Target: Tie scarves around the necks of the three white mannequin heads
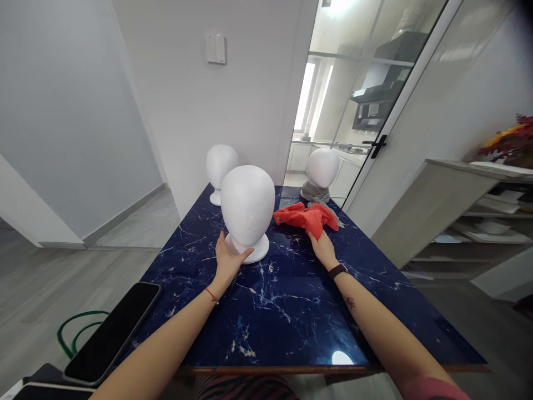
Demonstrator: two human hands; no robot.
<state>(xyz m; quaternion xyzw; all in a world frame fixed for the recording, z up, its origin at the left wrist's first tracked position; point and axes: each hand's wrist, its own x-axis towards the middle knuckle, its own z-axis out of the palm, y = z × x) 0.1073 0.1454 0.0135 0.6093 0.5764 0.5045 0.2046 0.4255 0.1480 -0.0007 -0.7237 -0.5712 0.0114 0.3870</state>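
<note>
A white foam mannequin head point(248, 205) stands upright on its round base, near the middle of the blue marbled table point(266, 311). My left hand point(229, 256) is closed around the left side of that base, thumb across its front. Further right, my right hand point(322, 247) grips the near edge of a crumpled red cloth point(306, 218), which lies on the tabletop; its fingertips are partly hidden by the fabric. Two more foam heads are at the back: a bare head point(222, 165) on the left, and another head point(322, 168) with grey fabric point(315, 192) around its neck on the right.
A phone point(114, 332) with a green strap point(69, 333) lies at the table's left edge. White wall and a glass door point(353, 94) with a black handle point(377, 145) rise behind the table. Shelves point(474, 222) stand to the right.
</note>
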